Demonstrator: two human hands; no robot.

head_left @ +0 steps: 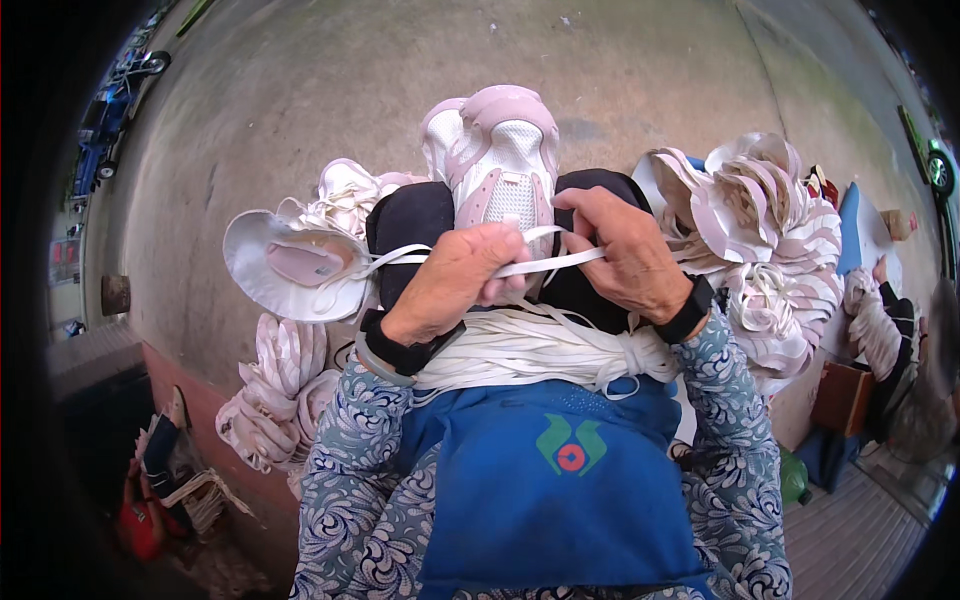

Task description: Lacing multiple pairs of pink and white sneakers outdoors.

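A pink and white shoe upper [498, 160] rests on my dark knees, toe pointing away from me. My left hand [450, 280] pinches a flat white lace [555, 262] just below the upper's tongue. My right hand [625, 250] grips the same lace a little to the right, and the lace runs taut between the two hands. A thick bundle of white laces [540, 350] lies across my lap over a blue apron [560, 480]. Both wrists wear dark bands.
Piles of pink and white shoe uppers lie at my left [285, 375] and at my right [770, 230]. A single upper [290, 265] lies open at the left. Another person [905, 340] sits at the far right. Bare concrete floor [350, 90] stretches ahead.
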